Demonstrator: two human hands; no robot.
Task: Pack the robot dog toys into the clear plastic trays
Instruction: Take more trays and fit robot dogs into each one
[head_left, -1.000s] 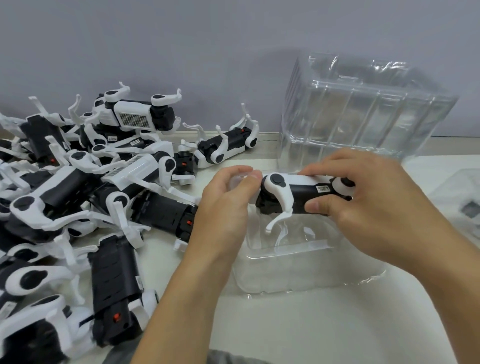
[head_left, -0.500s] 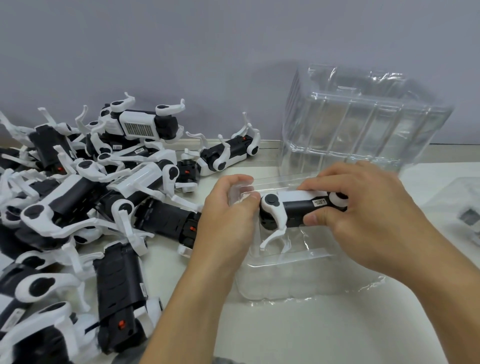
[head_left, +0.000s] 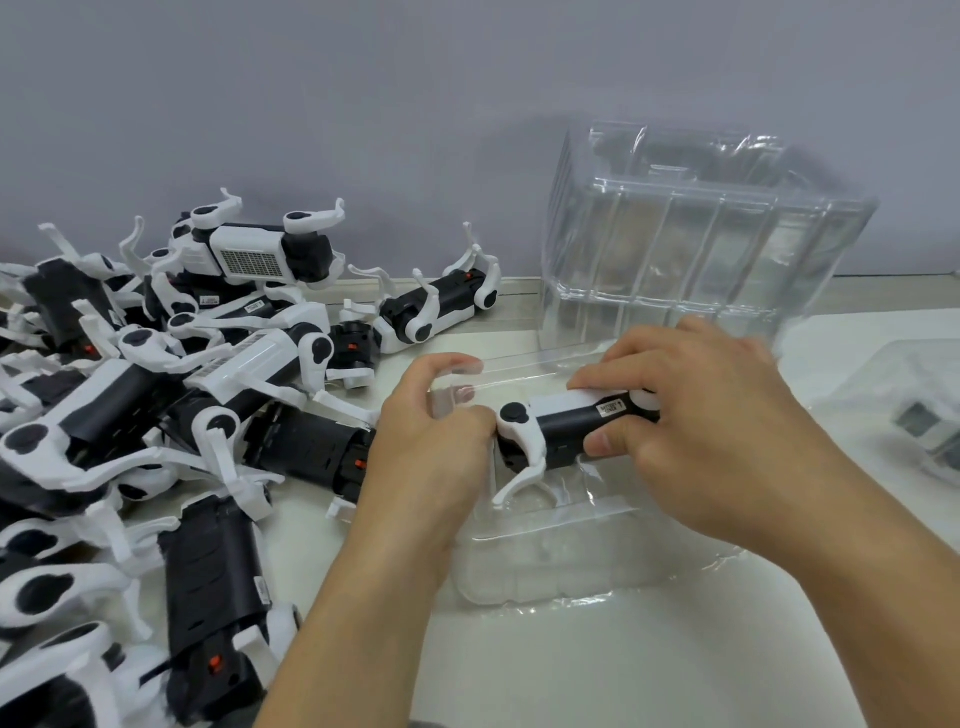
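On the white table, under a grey wall, our two hands work one robot dog toy in the clear tray. Our right hand grips its body; our left hand pinches the tray's left edge. Left of the tray lies a heap of dogs, too tangled to count; behind it one tall stack of trays.

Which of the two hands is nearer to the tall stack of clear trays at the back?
The right. The right hand lies just in front of the stack of clear trays, gripping a robot dog toy. The left hand is farther to the left.
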